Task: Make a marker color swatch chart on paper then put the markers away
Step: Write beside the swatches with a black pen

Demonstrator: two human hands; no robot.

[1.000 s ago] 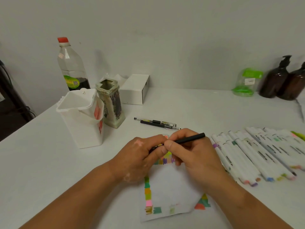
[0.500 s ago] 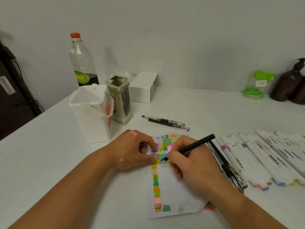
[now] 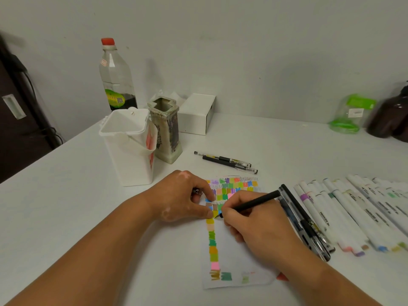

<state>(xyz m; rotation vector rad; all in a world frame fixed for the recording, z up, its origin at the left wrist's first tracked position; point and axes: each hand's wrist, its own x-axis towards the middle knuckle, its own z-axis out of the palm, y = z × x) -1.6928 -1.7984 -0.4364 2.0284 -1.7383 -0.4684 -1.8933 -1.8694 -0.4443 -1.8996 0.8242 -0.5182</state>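
Paper (image 3: 238,267) with your swatch chart is sitting mid-table right in front of you, long side running 12 to 6.

Only the head cam here. Your right hand (image 3: 258,226) is wrapping a black pen (image 3: 254,200) in a normal writing grip, and the tip is touching the sheet just under the big colour block. Your left hand (image 3: 183,199) is curling its fingers round a small dark bit, which looks like the pen cap (image 3: 196,191), while the thumb is pinning the paper's left edge.

For this labelling bit, I'd be pressing that thumb down firmly so the sheet isn't sliding, making short light strokes, and lifting the heel of the writing hand so it isn't smearing the colour.

Chart-wise, you're looking at a dense patch of little coloured squares at the 12 o'clock end with scribbly pen lines between the rows. One column is running down the left edge toward 6, and a few stray swatches are sitting along the bottom. The rest is showing bare white.

Markers (image 3: 353,208) are lying in a row at 3 o'clock, none put away yet.
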